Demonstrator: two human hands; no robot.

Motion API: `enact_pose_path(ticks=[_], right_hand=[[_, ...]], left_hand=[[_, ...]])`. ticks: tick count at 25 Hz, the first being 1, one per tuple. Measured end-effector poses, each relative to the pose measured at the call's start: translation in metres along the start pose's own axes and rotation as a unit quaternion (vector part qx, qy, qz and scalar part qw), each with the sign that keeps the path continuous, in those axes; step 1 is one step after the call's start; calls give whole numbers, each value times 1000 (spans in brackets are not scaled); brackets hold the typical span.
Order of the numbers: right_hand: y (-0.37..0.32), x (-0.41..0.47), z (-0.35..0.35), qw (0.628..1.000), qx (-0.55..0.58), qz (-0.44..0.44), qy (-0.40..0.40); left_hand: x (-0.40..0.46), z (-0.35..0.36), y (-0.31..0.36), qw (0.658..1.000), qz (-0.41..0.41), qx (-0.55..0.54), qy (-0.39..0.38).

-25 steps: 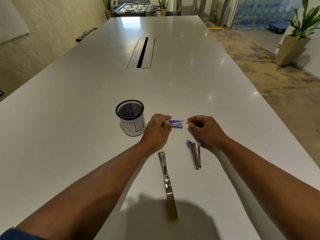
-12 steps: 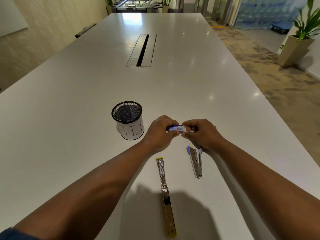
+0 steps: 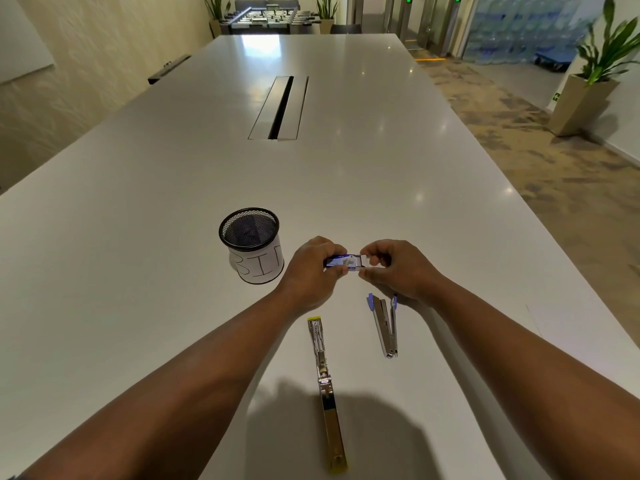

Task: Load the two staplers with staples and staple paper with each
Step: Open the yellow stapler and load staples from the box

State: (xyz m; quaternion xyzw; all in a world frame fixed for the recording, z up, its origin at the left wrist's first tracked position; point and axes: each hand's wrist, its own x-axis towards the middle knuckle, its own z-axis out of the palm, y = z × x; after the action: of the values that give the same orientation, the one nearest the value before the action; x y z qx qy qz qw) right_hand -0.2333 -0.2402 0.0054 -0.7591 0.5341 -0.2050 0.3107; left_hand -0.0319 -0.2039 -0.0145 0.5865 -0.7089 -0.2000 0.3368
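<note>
Just below the middle of the frame, both hands meet over the white tabletop (image 3: 138, 237) around a small blue and white staple box (image 3: 343, 263). The left hand (image 3: 311, 268) closes its grip on the box's blue left end, thumb below and fingers above. The right hand (image 3: 398, 268) pinches the white inner tray (image 3: 365, 261) that sticks out of the box's right end. The box is held just above the surface, roughly level.

Below the hands, lower centre, a yellow stapler (image 3: 325, 386) lies opened out flat in a long strip, its yellow ends pointing up and down the frame. To its right, a smaller blue-tipped stapler (image 3: 386, 323) lies partly open in a narrow V, its blue tips near the right wrist.

Left of the hands stands a black mesh cup (image 3: 251, 244) wrapped in paper lettered "BIN".
</note>
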Motion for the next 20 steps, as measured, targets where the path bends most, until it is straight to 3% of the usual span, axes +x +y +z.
enact_pose_path(ticks=[7, 20], right_hand=[[-6, -3, 1, 997, 37, 24, 60], [-13, 5, 7, 994, 43, 89, 56]], left_hand=[[0, 0, 0, 1000, 3, -4, 3], [-1, -1, 2, 1000, -3, 2, 5]])
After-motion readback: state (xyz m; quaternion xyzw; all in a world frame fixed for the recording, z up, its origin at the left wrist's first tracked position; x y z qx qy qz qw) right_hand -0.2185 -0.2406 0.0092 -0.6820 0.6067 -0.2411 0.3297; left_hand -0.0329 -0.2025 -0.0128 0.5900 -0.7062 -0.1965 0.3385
